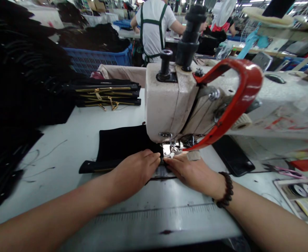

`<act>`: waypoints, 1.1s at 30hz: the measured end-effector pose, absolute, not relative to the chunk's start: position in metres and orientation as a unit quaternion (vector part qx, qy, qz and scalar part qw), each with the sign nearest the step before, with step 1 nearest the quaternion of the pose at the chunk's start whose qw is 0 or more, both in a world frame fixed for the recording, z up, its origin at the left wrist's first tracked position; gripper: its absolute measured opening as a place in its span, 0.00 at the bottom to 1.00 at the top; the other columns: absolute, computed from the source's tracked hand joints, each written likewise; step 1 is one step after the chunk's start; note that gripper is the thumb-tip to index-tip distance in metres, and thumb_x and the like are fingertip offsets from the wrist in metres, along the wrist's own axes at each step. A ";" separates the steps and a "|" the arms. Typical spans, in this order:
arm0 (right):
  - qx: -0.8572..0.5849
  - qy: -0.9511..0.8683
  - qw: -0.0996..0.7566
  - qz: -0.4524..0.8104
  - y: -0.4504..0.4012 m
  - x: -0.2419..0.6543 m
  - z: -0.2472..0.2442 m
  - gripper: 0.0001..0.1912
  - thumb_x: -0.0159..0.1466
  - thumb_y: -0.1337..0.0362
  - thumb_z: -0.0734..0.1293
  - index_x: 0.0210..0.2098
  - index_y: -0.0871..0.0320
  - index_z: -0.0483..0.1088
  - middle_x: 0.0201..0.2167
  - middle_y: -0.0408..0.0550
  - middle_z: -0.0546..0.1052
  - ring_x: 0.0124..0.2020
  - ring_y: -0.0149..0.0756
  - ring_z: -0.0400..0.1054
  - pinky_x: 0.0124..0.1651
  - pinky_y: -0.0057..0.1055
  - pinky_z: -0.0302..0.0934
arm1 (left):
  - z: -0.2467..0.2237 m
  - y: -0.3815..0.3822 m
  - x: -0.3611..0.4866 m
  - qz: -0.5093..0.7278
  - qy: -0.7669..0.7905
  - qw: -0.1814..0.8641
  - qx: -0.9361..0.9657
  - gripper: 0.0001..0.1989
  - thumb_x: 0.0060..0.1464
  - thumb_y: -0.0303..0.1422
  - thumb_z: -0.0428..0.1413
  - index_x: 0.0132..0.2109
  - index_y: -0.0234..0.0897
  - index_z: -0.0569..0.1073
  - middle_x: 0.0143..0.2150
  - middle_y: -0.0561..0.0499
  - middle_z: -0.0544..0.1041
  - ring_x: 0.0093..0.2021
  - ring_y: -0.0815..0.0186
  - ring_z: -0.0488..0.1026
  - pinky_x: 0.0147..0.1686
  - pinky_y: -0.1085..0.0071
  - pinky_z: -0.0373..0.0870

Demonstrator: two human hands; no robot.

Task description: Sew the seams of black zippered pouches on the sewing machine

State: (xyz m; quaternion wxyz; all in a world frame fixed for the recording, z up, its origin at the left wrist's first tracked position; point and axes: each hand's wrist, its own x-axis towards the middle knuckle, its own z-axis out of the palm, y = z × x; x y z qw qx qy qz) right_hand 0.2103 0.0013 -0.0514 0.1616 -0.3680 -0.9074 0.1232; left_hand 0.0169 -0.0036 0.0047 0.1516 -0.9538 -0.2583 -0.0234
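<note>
A black fabric piece (122, 143) lies under the head of a white sewing machine (164, 101). Along its near edge runs a folded black strip (98, 166) with a thin gold line, like a zipper. My left hand (138, 169) presses this edge just left of the presser foot (166, 149), fingers together and closed on the fabric. Close to the foot on the right, my right hand (193, 173) has its thumb and fingers closed on the fabric's edge. My fingers partly hide the seam and the needle area.
Black zippered pieces (109, 92) are stacked behind on the left, beside a tall black fabric pile (20, 70). A red curved guard (248, 84) arches over the machine. A phone (232, 155), scissors (287, 171) and a bobbin tray (300, 196) lie right. A person (154, 28) stands beyond.
</note>
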 end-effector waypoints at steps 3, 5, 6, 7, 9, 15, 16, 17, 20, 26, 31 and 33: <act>-0.366 -0.908 0.194 0.068 0.002 0.210 -0.051 0.12 0.58 0.63 0.57 0.38 0.53 0.68 0.25 0.37 0.68 0.26 0.11 0.49 0.33 0.21 0.28 | 0.003 0.003 0.014 0.011 -0.260 0.100 -0.960 0.19 0.49 0.21 0.41 0.43 0.35 0.73 0.44 0.54 0.72 0.41 0.73 0.69 0.43 0.76 0.68; -0.356 -0.902 0.244 -0.004 0.003 0.210 -0.051 0.10 0.56 0.62 0.60 0.37 0.55 0.68 0.24 0.38 0.67 0.28 0.13 0.50 0.34 0.21 0.32 | 0.003 0.009 0.011 0.073 -0.286 0.010 -0.955 0.19 0.51 0.23 0.42 0.48 0.37 0.69 0.49 0.56 0.69 0.46 0.75 0.68 0.51 0.74 0.66; -0.350 -0.899 0.261 -0.036 0.003 0.211 -0.051 0.11 0.54 0.61 0.62 0.36 0.55 0.68 0.24 0.38 0.67 0.29 0.13 0.51 0.34 0.20 0.34 | 0.004 0.012 0.010 0.107 -0.305 -0.041 -0.945 0.20 0.52 0.25 0.42 0.50 0.39 0.68 0.51 0.57 0.68 0.49 0.75 0.67 0.53 0.74 0.65; -0.344 -0.896 0.275 -0.063 0.003 0.211 -0.050 0.11 0.53 0.61 0.63 0.36 0.55 0.68 0.25 0.38 0.67 0.30 0.14 0.51 0.35 0.20 0.35 | 0.004 0.014 0.009 0.135 -0.326 -0.086 -0.932 0.20 0.53 0.26 0.42 0.52 0.41 0.66 0.52 0.58 0.66 0.50 0.76 0.66 0.54 0.74 0.65; -0.337 -0.892 0.285 -0.102 0.003 0.212 -0.049 0.12 0.52 0.61 0.64 0.37 0.56 0.67 0.25 0.38 0.67 0.31 0.16 0.53 0.37 0.20 0.38 | 0.005 0.017 0.008 0.157 -0.345 -0.127 -0.917 0.19 0.54 0.28 0.42 0.52 0.42 0.65 0.54 0.58 0.65 0.52 0.75 0.65 0.55 0.73 0.66; -0.317 -0.893 0.258 -0.188 0.004 0.211 -0.042 0.10 0.53 0.67 0.60 0.36 0.60 0.62 0.22 0.39 0.64 0.26 0.20 0.57 0.38 0.23 0.42 | 0.004 0.007 0.014 0.032 -0.309 0.006 -0.951 0.15 0.50 0.24 0.44 0.43 0.34 0.71 0.41 0.51 0.72 0.34 0.72 0.70 0.34 0.72 0.73; -0.313 -0.895 0.249 -0.196 0.003 0.210 -0.041 0.10 0.53 0.68 0.59 0.36 0.61 0.62 0.22 0.39 0.64 0.25 0.20 0.58 0.37 0.24 0.43 | 0.004 0.005 0.016 0.003 -0.295 0.038 -0.955 0.15 0.49 0.23 0.44 0.41 0.32 0.71 0.39 0.50 0.72 0.33 0.71 0.69 0.31 0.72 0.72; -0.311 -0.898 0.238 -0.202 0.003 0.210 -0.041 0.10 0.53 0.68 0.59 0.36 0.62 0.61 0.22 0.39 0.64 0.25 0.21 0.59 0.37 0.24 0.44 | 0.003 0.004 0.017 -0.024 -0.281 0.068 -0.957 0.15 0.49 0.22 0.43 0.39 0.31 0.72 0.37 0.50 0.72 0.32 0.70 0.69 0.29 0.72 0.72; -0.300 -0.909 0.210 -0.201 0.003 0.209 -0.042 0.09 0.54 0.69 0.57 0.36 0.63 0.59 0.23 0.39 0.64 0.25 0.22 0.61 0.34 0.25 0.45 | 0.003 0.003 0.019 -0.054 -0.256 0.113 -0.959 0.13 0.48 0.22 0.45 0.37 0.31 0.73 0.35 0.49 0.72 0.31 0.70 0.69 0.26 0.73 0.70; -0.308 -0.910 0.225 -0.161 0.004 0.210 -0.048 0.07 0.56 0.68 0.56 0.35 0.62 0.59 0.27 0.40 0.67 0.29 0.22 0.63 0.34 0.24 0.44 | 0.006 0.011 0.020 -0.027 -0.241 0.111 -0.964 0.12 0.47 0.23 0.47 0.35 0.34 0.74 0.32 0.51 0.72 0.31 0.70 0.69 0.28 0.72 0.71; -0.325 -0.911 0.230 -0.105 0.004 0.212 -0.050 0.07 0.56 0.66 0.57 0.34 0.59 0.62 0.27 0.39 0.68 0.31 0.19 0.61 0.35 0.23 0.40 | 0.007 0.012 0.018 -0.038 -0.251 0.094 -0.963 0.13 0.50 0.24 0.45 0.35 0.34 0.74 0.34 0.52 0.73 0.32 0.72 0.69 0.31 0.74 0.71; -0.329 -0.913 0.222 -0.099 0.004 0.212 -0.048 0.07 0.57 0.66 0.56 0.34 0.58 0.64 0.29 0.37 0.69 0.32 0.17 0.60 0.35 0.23 0.38 | 0.005 0.011 0.016 -0.044 -0.257 0.087 -0.961 0.12 0.51 0.25 0.45 0.36 0.34 0.73 0.35 0.53 0.73 0.33 0.72 0.68 0.33 0.74 0.71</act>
